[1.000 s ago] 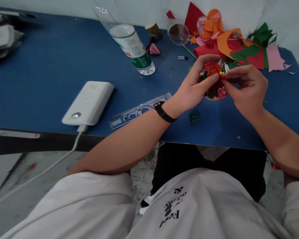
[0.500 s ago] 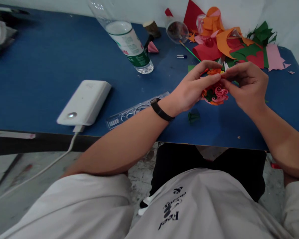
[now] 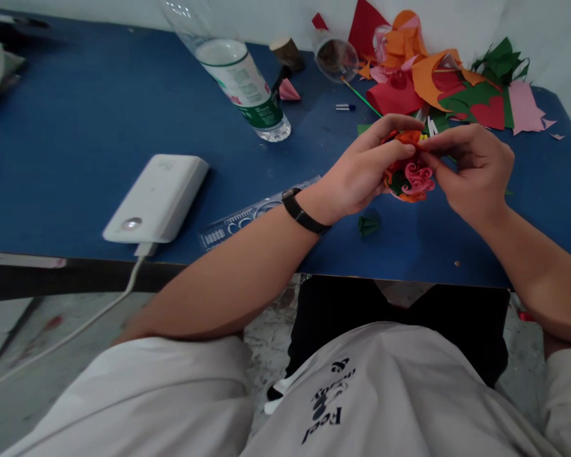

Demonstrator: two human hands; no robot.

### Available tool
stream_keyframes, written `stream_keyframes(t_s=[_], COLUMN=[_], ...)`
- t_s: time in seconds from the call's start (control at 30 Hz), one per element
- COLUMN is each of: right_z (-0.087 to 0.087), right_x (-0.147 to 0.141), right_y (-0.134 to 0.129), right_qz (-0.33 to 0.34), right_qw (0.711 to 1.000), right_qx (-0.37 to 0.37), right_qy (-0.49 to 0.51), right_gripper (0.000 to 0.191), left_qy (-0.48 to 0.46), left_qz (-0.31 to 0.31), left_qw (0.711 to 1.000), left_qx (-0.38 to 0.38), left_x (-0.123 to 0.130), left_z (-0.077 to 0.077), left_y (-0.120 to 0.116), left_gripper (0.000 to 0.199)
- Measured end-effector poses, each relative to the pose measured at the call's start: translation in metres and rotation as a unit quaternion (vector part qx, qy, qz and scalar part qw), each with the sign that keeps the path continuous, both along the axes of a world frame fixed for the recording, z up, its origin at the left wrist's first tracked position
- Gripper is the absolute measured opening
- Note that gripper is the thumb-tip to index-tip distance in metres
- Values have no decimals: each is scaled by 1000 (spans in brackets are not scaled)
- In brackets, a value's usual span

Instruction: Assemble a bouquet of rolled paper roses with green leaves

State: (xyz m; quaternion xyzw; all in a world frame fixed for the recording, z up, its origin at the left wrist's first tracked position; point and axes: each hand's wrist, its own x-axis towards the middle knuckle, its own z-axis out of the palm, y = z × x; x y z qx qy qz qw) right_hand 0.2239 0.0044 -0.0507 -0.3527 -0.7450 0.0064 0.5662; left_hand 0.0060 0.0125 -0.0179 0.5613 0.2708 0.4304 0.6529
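My left hand [image 3: 361, 166] is wrapped round a colourful paper flower craft [image 3: 416, 181], with pink curls, orange, red, yellow and dark green parts. Thumb and fingers of my right hand [image 3: 478, 168] pinch at the upper right edge of the same craft. What exactly lies between those fingertips is too small to make out. Part of the craft is hidden behind my left thumb and palm. A small dark green paper piece [image 3: 368, 225] lies on the blue table just below my left hand.
Coloured paper scraps [image 3: 476, 101] pile up at the back right, beside a clear plastic cup [image 3: 335, 57] on its side. A water bottle [image 3: 254, 95], a wooden block [image 3: 287, 53], a pink paper cone [image 3: 289, 90], a ruler [image 3: 233, 225] and a cabled white power bank [image 3: 157, 197] are to the left.
My right fingertips have shifted slightly at the craft's upper edge. The whole view has moved a little; both hands stay on the craft.
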Motion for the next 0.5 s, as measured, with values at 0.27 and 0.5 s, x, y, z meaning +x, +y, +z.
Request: stream_keyframes(t_s=[0.27,0.5], right_z=[-9,1], right_x=[1,-9], right_y=[6,-9], right_qz=[-13,-27], right_qw=[1000,998], right_qx=[-18,61], right_qy=[-3,14], right_gripper=[28,28], left_qy=[-13,18], left_qz=[-22,2], left_qw=[999,1000], left_qx=[-36,5], left_x=[0,0], left_z=[-4,-6], left_y=[5,2], left_gripper=[34,39])
